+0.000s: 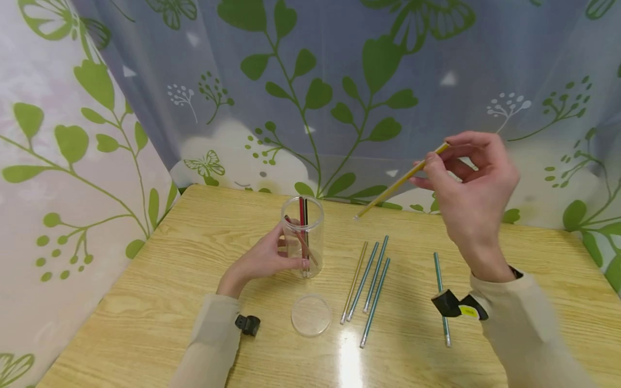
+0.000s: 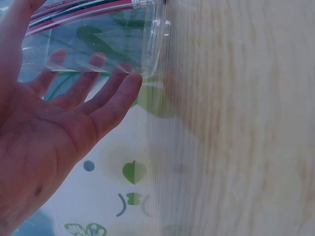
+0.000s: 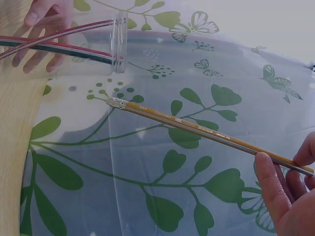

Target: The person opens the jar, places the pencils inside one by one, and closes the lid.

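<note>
My left hand [image 1: 264, 253] holds a clear jar [image 1: 315, 237] upright on the table, thumb on the near side and fingers around the far side. Inside lean a few red and black pencils [image 3: 74, 48], their ends in view in the right wrist view. Raised to the right of the jar, my right hand [image 1: 477, 188] pinches a yellow pencil [image 3: 187, 129] near one end. That pencil slants down leftward, its eraser end lowest and apart from the jar's rim. Below the jar lies a round clear lid [image 1: 311, 315].
Right of the lid, a yellow pencil [image 1: 354, 283] and several blue-green pencils [image 1: 375, 302] lie side by side on the wooden table [image 1: 194, 248]. Another blue-green pencil [image 1: 439, 275] lies farther right, partly behind my right wrist's camera. A patterned curtain [image 1: 218, 108] hangs behind the table.
</note>
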